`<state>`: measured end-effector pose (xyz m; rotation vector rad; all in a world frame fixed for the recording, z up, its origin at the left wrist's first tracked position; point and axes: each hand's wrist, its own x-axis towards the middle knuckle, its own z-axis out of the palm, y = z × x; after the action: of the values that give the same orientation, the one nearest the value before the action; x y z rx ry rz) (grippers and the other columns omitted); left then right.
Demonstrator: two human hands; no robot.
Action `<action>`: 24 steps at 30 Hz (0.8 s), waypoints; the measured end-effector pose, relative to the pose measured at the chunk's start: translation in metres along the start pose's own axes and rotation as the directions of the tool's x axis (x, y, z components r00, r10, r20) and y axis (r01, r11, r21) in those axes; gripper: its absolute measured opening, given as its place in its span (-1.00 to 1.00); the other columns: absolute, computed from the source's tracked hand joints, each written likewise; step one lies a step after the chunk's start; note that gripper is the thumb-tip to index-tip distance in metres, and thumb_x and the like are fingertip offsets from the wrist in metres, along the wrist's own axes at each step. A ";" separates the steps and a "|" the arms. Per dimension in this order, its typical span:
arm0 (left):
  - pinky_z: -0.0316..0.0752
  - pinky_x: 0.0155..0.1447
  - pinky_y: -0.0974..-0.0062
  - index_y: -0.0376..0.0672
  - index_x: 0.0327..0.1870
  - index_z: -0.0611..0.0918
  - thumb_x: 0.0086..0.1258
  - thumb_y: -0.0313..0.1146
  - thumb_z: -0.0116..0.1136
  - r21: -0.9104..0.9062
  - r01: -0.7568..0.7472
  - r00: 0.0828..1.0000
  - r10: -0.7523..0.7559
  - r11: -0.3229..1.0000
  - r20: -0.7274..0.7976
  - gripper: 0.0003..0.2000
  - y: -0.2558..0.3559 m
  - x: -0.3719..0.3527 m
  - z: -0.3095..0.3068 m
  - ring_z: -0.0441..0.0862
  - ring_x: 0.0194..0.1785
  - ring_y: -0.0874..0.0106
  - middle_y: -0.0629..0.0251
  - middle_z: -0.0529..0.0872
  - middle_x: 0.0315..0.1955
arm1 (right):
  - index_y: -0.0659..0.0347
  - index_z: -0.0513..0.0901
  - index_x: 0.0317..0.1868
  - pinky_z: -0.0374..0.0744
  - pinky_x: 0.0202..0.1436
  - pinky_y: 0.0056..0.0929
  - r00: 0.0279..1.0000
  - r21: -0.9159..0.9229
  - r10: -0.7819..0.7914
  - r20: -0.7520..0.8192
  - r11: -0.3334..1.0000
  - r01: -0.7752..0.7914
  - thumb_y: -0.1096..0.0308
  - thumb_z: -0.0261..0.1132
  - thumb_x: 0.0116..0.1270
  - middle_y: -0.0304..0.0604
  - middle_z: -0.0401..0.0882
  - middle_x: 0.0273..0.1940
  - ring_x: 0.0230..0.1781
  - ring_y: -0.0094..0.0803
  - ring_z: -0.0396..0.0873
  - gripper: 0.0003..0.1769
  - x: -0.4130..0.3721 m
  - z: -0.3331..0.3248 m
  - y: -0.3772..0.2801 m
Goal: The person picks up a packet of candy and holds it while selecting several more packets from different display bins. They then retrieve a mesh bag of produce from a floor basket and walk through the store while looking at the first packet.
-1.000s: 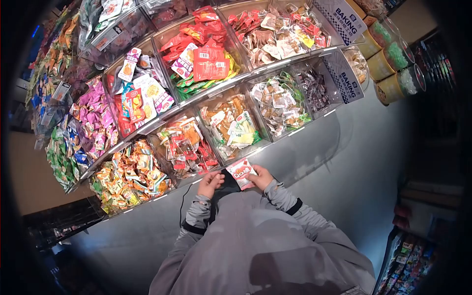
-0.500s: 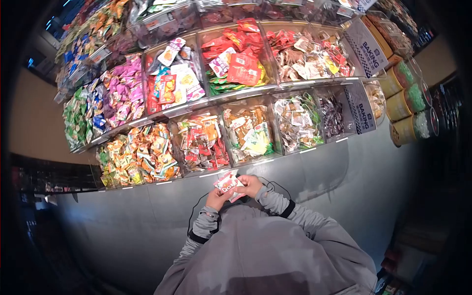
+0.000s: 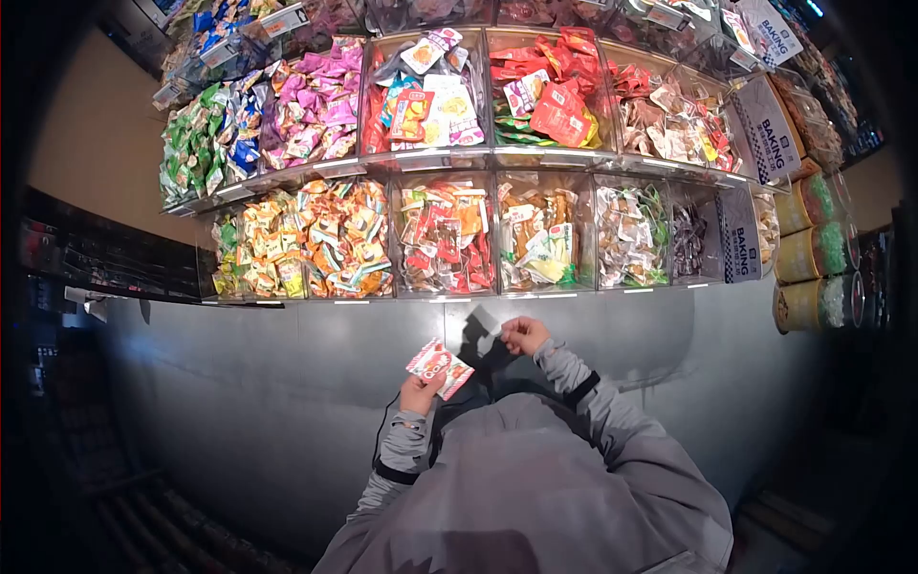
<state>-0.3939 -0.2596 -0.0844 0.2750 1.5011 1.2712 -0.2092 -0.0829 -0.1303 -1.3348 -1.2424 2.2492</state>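
My left hand [image 3: 417, 394] is closed on the lower left edge of a small white snack packet [image 3: 442, 369] with red lettering and red-and-white striped ends. The packet is tilted, its printed front turned up. To the right and a little higher, my right hand [image 3: 527, 336] is apart from the packet. Its fingers are curled in a pinch, and whatever may be between them is too small to make out. Both hands are in front of the lower row of snack bins, above the grey floor [image 3: 382, 335].
Clear bins of wrapped snacks rise in tiers ahead, including orange packets [image 3: 344, 239], red and white packets [image 3: 445, 239] and purple packets [image 3: 311, 100]. Boxes marked BAKING [image 3: 768, 129] stand at the right end, near yellow tubs [image 3: 798, 253].
My right hand has let go of the packet and moved right, away from it. The packet stays in my left hand. The view has shifted, so the bins appear farther right and higher.
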 end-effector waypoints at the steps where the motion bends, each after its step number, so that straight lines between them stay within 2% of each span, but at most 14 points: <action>1: 0.35 -0.40 0.71 -0.27 -0.26 0.50 0.08 -0.40 0.13 -0.005 0.012 1.000 -0.012 1.000 0.005 -0.78 -0.003 -0.007 -0.008 0.48 -0.41 0.62 0.34 0.56 -0.42 | 0.32 0.44 -0.26 0.44 -0.62 -0.62 0.999 -0.029 -0.018 -0.034 0.999 0.017 0.52 0.15 0.01 -0.18 0.50 -0.51 -0.64 -0.53 0.43 -0.78 0.010 -0.010 0.005; 3: 0.37 -0.23 0.67 -0.33 -0.26 0.49 0.08 -0.49 0.11 -0.087 0.024 0.997 -0.030 0.996 -0.074 -0.80 -0.002 -0.021 -0.016 0.49 -0.35 0.59 0.31 0.56 -0.37 | 0.33 0.44 -0.30 0.41 -0.67 -0.60 0.980 -0.034 0.067 -0.186 0.997 -0.074 0.57 0.14 -0.03 -0.17 0.49 -0.53 -0.67 -0.52 0.41 -0.79 0.031 -0.025 -0.002; 5: 0.37 -0.25 0.67 -0.32 -0.27 0.49 0.08 -0.48 0.11 -0.144 0.002 0.994 -0.018 0.990 -0.109 -0.80 -0.005 -0.030 -0.022 0.49 -0.36 0.59 0.31 0.56 -0.38 | 0.33 0.45 -0.32 0.39 -0.71 -0.57 0.966 -0.110 -0.009 -0.257 0.994 -0.020 0.58 0.14 -0.04 -0.18 0.47 -0.55 -0.68 -0.52 0.41 -0.80 0.057 -0.041 -0.021; 7: 0.39 -0.29 0.66 -0.31 -0.27 0.49 0.07 -0.46 0.12 -0.167 -0.021 0.982 -0.011 0.986 -0.188 -0.80 -0.009 -0.037 -0.029 0.49 -0.37 0.57 0.30 0.56 -0.37 | 0.31 0.45 -0.32 0.40 -0.71 -0.56 0.964 -0.028 -0.008 -0.264 1.000 0.000 0.58 0.14 -0.06 -0.20 0.46 -0.57 -0.69 -0.51 0.40 -0.80 0.093 -0.061 -0.039; 9: 0.40 -0.30 0.64 -0.30 -0.27 0.49 0.07 -0.46 0.12 -0.209 -0.027 0.971 -0.024 0.977 -0.239 -0.80 -0.013 -0.043 -0.030 0.50 -0.37 0.56 0.29 0.56 -0.38 | 0.29 0.46 -0.32 0.41 -0.69 -0.56 0.940 -0.285 -0.120 -0.320 0.958 0.026 0.57 0.14 -0.07 -0.21 0.45 -0.60 -0.70 -0.49 0.41 -0.78 0.125 -0.070 -0.056; 10: 0.41 -0.31 0.63 -0.30 -0.27 0.49 0.07 -0.45 0.12 -0.241 -0.029 0.960 -0.041 0.970 -0.279 -0.80 -0.015 -0.047 -0.026 0.50 -0.37 0.55 0.28 0.56 -0.38 | 0.29 0.47 -0.30 0.41 -0.68 -0.57 0.936 -0.359 -0.187 -0.297 0.930 0.072 0.54 0.15 -0.11 -0.20 0.46 -0.60 -0.69 -0.47 0.42 -0.75 0.180 -0.100 -0.020; 11: 0.41 -0.31 0.63 -0.30 -0.27 0.49 0.07 -0.45 0.12 -0.250 -0.037 0.955 -0.040 0.968 -0.295 -0.80 -0.016 -0.051 -0.020 0.50 -0.37 0.55 0.28 0.56 -0.38 | 0.31 0.48 -0.27 0.46 -0.55 -0.53 0.937 -0.565 -0.231 -0.263 0.824 0.045 0.51 0.18 -0.17 -0.16 0.50 -0.53 -0.63 -0.42 0.46 -0.67 0.192 -0.105 -0.024; 13: 0.44 -0.27 0.56 -0.30 -0.20 0.45 0.09 -0.45 0.09 -0.271 -0.031 0.932 -0.071 0.962 -0.356 -0.75 -0.018 -0.055 -0.005 0.52 -0.30 0.49 0.25 0.55 -0.33 | 0.28 0.48 -0.23 0.48 -0.36 -0.49 0.930 -0.804 -0.314 -0.190 0.594 0.036 0.47 0.17 -0.20 -0.09 0.52 -0.44 -0.48 -0.35 0.51 -0.62 0.195 -0.095 -0.050; 15: 0.43 -0.28 0.55 -0.30 -0.21 0.44 0.08 -0.46 0.10 -0.307 -0.043 0.924 -0.079 0.951 -0.373 -0.76 -0.019 -0.055 0.011 0.52 -0.32 0.49 0.25 0.55 -0.35 | 0.20 0.49 -0.21 0.45 -0.22 -0.47 0.927 -0.789 -0.332 -0.172 0.610 0.072 0.43 0.16 -0.19 -0.05 0.52 -0.43 -0.36 -0.26 0.50 -0.61 0.212 -0.089 -0.058; 17: 0.43 -0.30 0.55 -0.29 -0.24 0.45 0.08 -0.46 0.11 -0.331 -0.040 0.902 -0.108 0.943 -0.417 -0.77 -0.013 -0.055 0.032 0.51 -0.33 0.49 0.26 0.54 -0.36 | 0.15 0.45 -0.13 0.44 -0.17 -0.41 0.948 -0.846 -0.302 -0.105 0.528 0.074 0.41 0.16 -0.18 0.01 0.49 -0.37 -0.26 -0.17 0.47 -0.55 0.234 -0.088 -0.067; 19: 0.41 -0.25 0.61 -0.33 -0.21 0.45 0.09 -0.47 0.09 -0.337 -0.074 0.883 -0.096 0.939 -0.460 -0.76 -0.019 -0.053 0.042 0.51 -0.33 0.51 0.25 0.55 -0.34 | 0.13 0.36 -0.04 0.40 -0.09 -0.37 0.847 -0.895 -0.524 -0.092 0.417 0.160 0.41 0.16 -0.20 0.06 0.44 -0.24 -0.18 -0.09 0.42 -0.44 0.221 -0.070 -0.089; 20: 0.40 -0.24 0.61 -0.34 -0.20 0.45 0.09 -0.48 0.09 -0.345 -0.058 0.867 -0.124 0.937 -0.483 -0.75 -0.020 -0.054 0.048 0.51 -0.33 0.51 0.25 0.55 -0.33 | 0.13 0.29 0.01 0.37 -0.04 -0.34 0.915 -0.892 -0.403 -0.031 0.424 0.156 0.42 0.15 -0.20 0.09 0.38 -0.15 -0.11 -0.06 0.37 -0.39 0.222 -0.067 -0.103; 23: 0.40 -0.24 0.61 -0.34 -0.19 0.45 0.09 -0.48 0.09 -0.364 -0.073 0.833 -0.144 0.928 -0.535 -0.75 -0.026 -0.057 0.065 0.51 -0.32 0.52 0.25 0.55 -0.32 | 0.12 0.30 0.00 0.37 -0.04 -0.32 0.951 -0.922 -0.306 0.050 0.352 0.161 0.40 0.13 -0.18 0.09 0.39 -0.16 -0.12 -0.05 0.37 -0.42 0.218 -0.058 -0.119; 24: 0.40 -0.24 0.62 -0.34 -0.19 0.45 0.09 -0.48 0.09 -0.363 -0.094 0.827 -0.130 0.927 -0.547 -0.75 -0.028 -0.060 0.070 0.51 -0.32 0.52 0.26 0.54 -0.31 | 0.11 0.33 -0.03 0.38 -0.06 -0.31 0.919 -0.888 -0.385 0.087 0.389 0.247 0.36 0.12 -0.16 0.10 0.40 -0.18 -0.17 -0.04 0.39 -0.46 0.220 -0.061 -0.112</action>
<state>-0.3023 -0.2761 -0.0613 -0.4118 1.6879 1.6859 -0.3036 0.1457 -0.1903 -1.2691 -2.5526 1.1208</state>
